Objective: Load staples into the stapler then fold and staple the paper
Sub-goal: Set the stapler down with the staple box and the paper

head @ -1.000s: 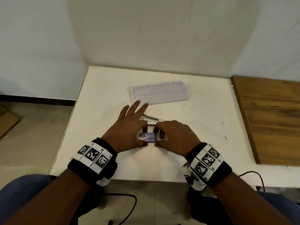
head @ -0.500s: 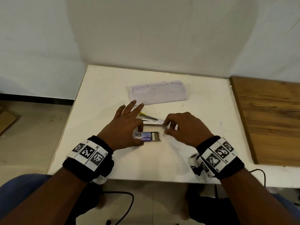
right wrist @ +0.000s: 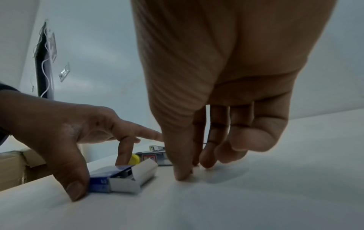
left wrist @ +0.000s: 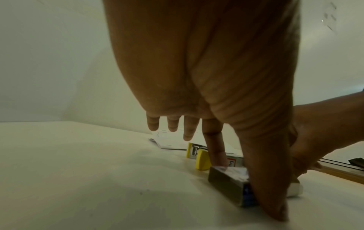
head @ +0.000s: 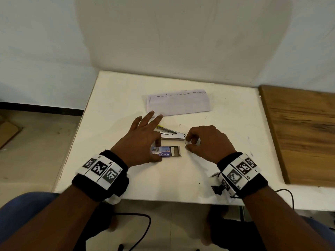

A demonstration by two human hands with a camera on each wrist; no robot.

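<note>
— Left to right?
— Bare desk (head: 112, 109) out to its left edge. Left hand (head: 139, 142) pinching the staple box (head: 161, 151) between thumb and forefinger, other fingers (head: 147, 117) spread. Box drawer slid out rightward.
— Stapler?
— Stapler (head: 172, 134) lying open just behind the box, yellow end half hidden by the hand. Paper (head: 178, 103) farther back, folded.
— Right side?
— Right hand (head: 208, 142) curled, fingertips pinched together at the desk; anything held too small to tell. Beyond it, bare desk, then a wooden board (head: 299, 133).
</note>
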